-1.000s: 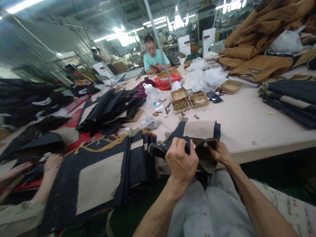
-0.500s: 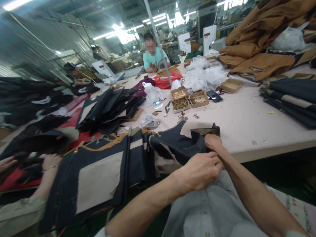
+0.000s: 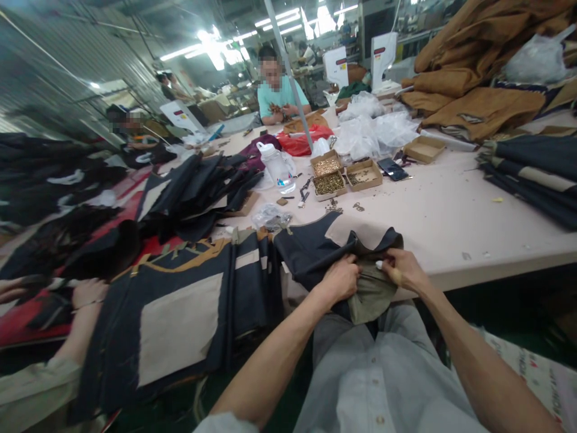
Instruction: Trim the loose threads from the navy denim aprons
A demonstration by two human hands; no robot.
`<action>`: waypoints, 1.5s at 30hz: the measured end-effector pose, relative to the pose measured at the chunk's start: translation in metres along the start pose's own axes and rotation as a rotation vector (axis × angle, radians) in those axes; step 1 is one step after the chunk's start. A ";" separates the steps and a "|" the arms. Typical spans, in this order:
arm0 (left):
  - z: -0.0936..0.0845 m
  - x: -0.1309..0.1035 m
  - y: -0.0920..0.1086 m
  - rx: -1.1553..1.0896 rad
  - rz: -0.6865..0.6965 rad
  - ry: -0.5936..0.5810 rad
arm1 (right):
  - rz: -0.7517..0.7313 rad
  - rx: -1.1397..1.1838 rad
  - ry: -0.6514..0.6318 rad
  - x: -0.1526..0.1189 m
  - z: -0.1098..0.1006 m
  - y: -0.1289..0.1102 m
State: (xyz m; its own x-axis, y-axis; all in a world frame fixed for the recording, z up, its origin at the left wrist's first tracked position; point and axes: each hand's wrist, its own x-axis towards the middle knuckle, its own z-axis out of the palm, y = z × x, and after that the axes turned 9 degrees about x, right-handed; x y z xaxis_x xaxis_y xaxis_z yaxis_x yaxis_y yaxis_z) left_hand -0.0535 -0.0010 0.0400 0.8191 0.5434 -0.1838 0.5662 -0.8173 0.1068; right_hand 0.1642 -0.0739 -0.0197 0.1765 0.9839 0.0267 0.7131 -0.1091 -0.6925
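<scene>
A dark navy garment piece (image 3: 311,246) with a beige patch lies over the table's front edge, its olive lining (image 3: 372,294) turned out and hanging towards my lap. My left hand (image 3: 341,279) is closed on the cloth where navy meets olive. On the other side, my right hand (image 3: 403,269) pinches the garment's edge between thumb and fingers. Something small and white shows at those fingertips; what it is I cannot make out. Just left of the garment lies a stack of similar navy pieces (image 3: 180,325) with beige patches.
Beyond the garment are small boxes of metal fittings (image 3: 329,185), a phone (image 3: 393,169), a clear water jug (image 3: 277,168) and plastic bags (image 3: 376,135). Brown garments (image 3: 487,114) are piled at the right. A co-worker's hand (image 3: 90,293) is at the left; another person (image 3: 282,96) sits opposite.
My hands have moved apart, the left one leftwards and the right one slightly right. More of the olive lining now shows, spread between them.
</scene>
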 end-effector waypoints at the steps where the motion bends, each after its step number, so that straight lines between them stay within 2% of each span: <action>1: 0.005 0.000 0.000 -0.009 -0.020 0.026 | 0.012 -0.003 0.104 -0.005 -0.001 0.005; 3: 0.011 0.002 0.001 -0.034 -0.052 0.073 | 0.081 -0.067 0.346 -0.013 -0.003 0.012; 5: 0.015 0.003 0.002 -0.088 -0.068 0.106 | 0.131 -0.114 0.460 -0.014 -0.002 0.019; 10: 0.013 -0.002 0.002 -0.160 -0.094 0.214 | 0.130 -0.066 0.365 0.013 0.003 0.033; 13: 0.013 -0.002 0.003 -0.201 -0.110 0.210 | 0.048 -0.025 0.425 0.038 0.004 0.034; 16: 0.016 0.001 0.002 -0.260 -0.144 0.206 | 0.010 -0.037 0.509 0.053 0.004 0.025; 18: 0.019 0.004 0.000 -0.299 -0.170 0.213 | 0.020 -0.054 0.567 0.051 0.006 0.016; 21: 0.023 0.007 -0.004 -0.340 -0.187 0.230 | 0.015 -0.007 0.653 0.029 0.013 0.006; 23: 0.025 0.009 -0.007 -0.355 -0.197 0.225 | -0.061 0.120 0.542 0.010 0.019 0.004; 26: 0.024 0.013 -0.007 -0.384 -0.243 0.206 | -0.235 0.287 0.206 -0.008 0.025 0.008; 27: 0.024 0.014 -0.006 -0.393 -0.269 0.200 | -0.268 0.301 0.139 -0.010 0.026 0.010; 34: 0.021 0.028 0.005 -0.395 -0.410 0.153 | -0.201 0.209 0.084 -0.001 0.025 0.016; 40: 0.019 0.040 0.006 -0.465 -0.530 0.040 | 0.006 0.066 -0.044 0.013 0.019 0.006; 45: 0.015 0.055 0.006 -0.368 -0.583 -0.032 | 0.160 -0.043 -0.153 0.024 0.016 -0.003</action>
State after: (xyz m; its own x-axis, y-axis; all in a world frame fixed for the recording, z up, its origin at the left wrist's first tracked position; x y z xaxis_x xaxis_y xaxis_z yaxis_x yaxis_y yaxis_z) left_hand -0.0063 0.0211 0.0163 0.3715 0.8638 -0.3403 0.9125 -0.2722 0.3053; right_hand 0.1555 -0.0473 -0.0281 0.1869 0.9632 -0.1931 0.7133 -0.2682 -0.6475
